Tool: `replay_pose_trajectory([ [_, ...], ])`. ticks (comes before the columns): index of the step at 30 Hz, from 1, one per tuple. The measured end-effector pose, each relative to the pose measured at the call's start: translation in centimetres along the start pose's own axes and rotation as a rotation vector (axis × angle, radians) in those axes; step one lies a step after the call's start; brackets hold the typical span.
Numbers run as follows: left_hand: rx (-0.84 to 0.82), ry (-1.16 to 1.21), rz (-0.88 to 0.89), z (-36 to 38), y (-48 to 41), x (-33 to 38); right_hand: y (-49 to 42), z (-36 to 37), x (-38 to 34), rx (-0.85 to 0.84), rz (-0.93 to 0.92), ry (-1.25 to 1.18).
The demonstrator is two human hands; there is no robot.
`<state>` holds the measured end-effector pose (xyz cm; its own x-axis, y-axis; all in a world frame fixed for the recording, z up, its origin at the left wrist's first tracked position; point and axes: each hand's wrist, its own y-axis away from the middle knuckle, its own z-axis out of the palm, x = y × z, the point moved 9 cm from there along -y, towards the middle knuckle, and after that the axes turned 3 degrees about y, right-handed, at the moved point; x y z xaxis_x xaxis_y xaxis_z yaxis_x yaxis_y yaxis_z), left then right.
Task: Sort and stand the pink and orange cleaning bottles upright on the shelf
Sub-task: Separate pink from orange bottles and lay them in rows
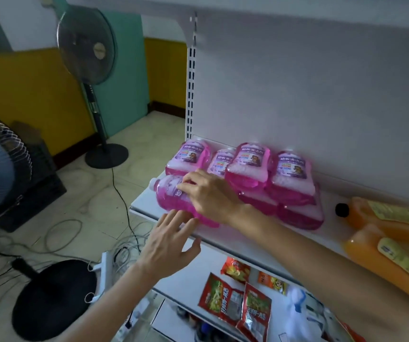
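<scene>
Head view: right hand [208, 193] fingers wrap the lying pink bottle [173, 201] at the shelf [223, 239] near-left corner. Left hand [166, 245] is open, fingertips just touching its base. Risk: slick translucent plastic, liquid sloshing, bottle slips off the edge. Other pink ones are stacked behind; orange bottles [386, 262] lie right.
</scene>
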<state>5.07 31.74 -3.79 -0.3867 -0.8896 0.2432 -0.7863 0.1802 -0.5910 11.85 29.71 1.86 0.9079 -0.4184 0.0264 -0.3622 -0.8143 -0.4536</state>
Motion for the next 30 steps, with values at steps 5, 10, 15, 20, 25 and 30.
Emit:
replay_pose_trajectory([
  [5, -0.043, 0.099, 0.127, 1.3, -1.3, 3.8, 1.1, -2.1, 0.7, 0.033, 0.053, -0.109],
  [10, -0.073, 0.222, 0.288, 3.5, -4.2, 10.3, 6.8, -8.6, 5.8, 0.246, 0.349, -0.194],
  [15, -0.076, 0.373, 0.437, 6.2, -7.2, 18.5, 16.4, -15.2, 10.5, 0.364, 0.601, -0.046],
  [20, -0.164, 0.404, 0.466, 10.4, -10.0, 23.8, 28.1, -18.4, 15.2, 0.174, 0.963, 0.052],
  [25, -0.273, 0.395, 0.450, 14.9, -11.9, 25.7, 37.0, -14.3, 15.2, -0.328, 1.137, -0.150],
  [30, -0.306, 0.302, 0.354, 16.6, -11.9, 26.0, 38.0, -13.5, 14.3, -0.406, 0.993, -0.110],
])
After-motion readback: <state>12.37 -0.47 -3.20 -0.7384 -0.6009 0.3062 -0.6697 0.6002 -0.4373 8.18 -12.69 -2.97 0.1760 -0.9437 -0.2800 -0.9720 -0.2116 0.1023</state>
